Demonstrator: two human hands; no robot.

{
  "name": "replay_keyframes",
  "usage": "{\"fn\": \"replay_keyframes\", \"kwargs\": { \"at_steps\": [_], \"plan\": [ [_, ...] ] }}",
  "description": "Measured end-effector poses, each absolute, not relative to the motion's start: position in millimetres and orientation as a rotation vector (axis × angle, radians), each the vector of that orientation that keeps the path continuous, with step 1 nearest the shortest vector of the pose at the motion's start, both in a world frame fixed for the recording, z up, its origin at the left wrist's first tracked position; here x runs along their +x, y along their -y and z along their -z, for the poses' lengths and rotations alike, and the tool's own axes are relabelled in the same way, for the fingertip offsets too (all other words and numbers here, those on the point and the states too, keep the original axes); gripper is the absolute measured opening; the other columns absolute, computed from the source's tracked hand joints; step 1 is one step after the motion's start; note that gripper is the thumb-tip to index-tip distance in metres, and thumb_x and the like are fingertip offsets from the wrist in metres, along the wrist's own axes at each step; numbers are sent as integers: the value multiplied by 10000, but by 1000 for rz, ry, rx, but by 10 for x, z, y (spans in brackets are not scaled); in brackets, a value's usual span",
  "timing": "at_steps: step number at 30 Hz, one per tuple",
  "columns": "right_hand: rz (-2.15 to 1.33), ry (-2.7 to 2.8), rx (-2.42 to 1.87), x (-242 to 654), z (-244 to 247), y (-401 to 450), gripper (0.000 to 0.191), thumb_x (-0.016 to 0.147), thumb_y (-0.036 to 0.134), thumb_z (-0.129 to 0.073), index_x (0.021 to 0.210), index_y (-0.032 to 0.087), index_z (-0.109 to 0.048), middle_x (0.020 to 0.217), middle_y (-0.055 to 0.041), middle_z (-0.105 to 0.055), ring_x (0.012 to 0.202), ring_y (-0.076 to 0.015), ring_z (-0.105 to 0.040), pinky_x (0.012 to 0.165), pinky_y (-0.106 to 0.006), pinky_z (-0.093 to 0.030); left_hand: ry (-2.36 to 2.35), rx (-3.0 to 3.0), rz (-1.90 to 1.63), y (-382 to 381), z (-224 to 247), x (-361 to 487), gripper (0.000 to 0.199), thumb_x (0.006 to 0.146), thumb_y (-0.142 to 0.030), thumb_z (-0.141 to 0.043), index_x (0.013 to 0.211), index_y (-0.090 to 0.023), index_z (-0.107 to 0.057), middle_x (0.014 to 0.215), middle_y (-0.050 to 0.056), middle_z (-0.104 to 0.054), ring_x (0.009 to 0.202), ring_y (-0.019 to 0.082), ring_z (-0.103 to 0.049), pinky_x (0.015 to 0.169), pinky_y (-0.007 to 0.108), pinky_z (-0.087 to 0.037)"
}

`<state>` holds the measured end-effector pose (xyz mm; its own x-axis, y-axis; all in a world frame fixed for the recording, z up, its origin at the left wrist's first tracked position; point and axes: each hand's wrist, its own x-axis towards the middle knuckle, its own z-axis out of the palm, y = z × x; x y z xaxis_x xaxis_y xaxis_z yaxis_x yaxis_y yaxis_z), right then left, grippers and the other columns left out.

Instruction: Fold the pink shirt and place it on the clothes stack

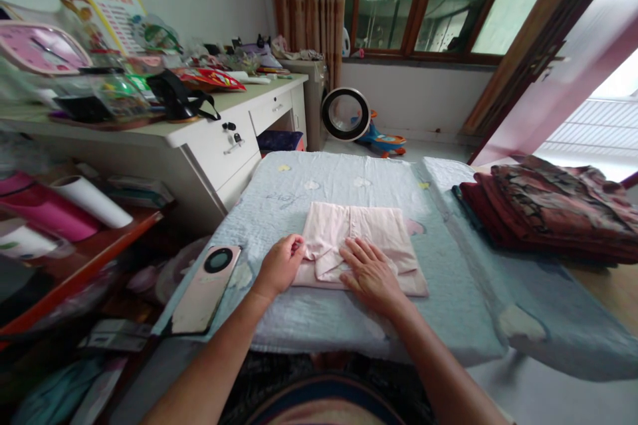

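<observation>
A pale pink shirt (381, 226), folded into a flat rectangle with a line of buttons near its middle, lies on a table spread with a light blue cloth (279, 196). At its left edge, my left hand (280, 264) has its fingers closed in a pinch on the shirt fabric. My right hand (371, 273) rests flat on the front middle of the shirt, fingers stretched out and a little apart. Under it, part of the folded fabric is hidden. To the left of my left hand, a phone (205, 292) lies on the blue cloth.
A stack of folded dark red and patterned clothes (558, 212) sits at the right. On the left stands a white desk (219, 146) with many items, and a shelf (119, 239) holds a pink bottle (44, 206). A washing machine (316, 99) has its round door open at the back.
</observation>
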<state>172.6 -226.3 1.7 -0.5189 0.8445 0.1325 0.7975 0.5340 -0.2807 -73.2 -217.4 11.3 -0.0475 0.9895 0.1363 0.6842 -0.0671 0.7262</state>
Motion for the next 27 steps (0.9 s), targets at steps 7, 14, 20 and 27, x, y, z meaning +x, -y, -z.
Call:
{"fn": "replay_keyframes", "kwargs": {
  "at_steps": [7,14,20,27],
  "plan": [
    [-227,2530,-1383,1753,-27,2268,519,956,497,-490,1419,263,-509,1576,-58,-355,1470,-261,-266,1186,-473,-220,-1782,1535,-919,2061,-49,-667,349,798,-326,-637,1110,-194,-553,626,-58,-569,561,144,-565,559,243,-383],
    [-247,2530,-1322,1799,-37,2279,650,870,588,-592,1445,307,-478,1576,-38,-357,1463,-275,-275,1181,-478,-236,-1337,1222,-1140,2029,-63,-629,442,729,-258,-639,1146,-194,-505,745,-37,-628,593,120,-599,586,231,-460],
    [-299,2533,-1317,1816,-52,2264,542,904,535,-565,1406,334,-527,1572,-30,-365,1468,-261,-268,1183,-470,-232,-1454,1128,-1035,2092,-88,-667,475,727,-232,-637,1178,-183,-496,694,-39,-615,551,106,-574,492,187,-380],
    [-377,2538,-1315,1822,-127,2276,574,858,489,-627,1394,302,-540,1574,-75,-356,1469,-285,-260,1180,-494,-221,-1509,1201,-885,2102,-151,-658,477,835,-291,-572,1277,-193,-423,729,-23,-639,538,108,-585,461,182,-362]
  ]
}}
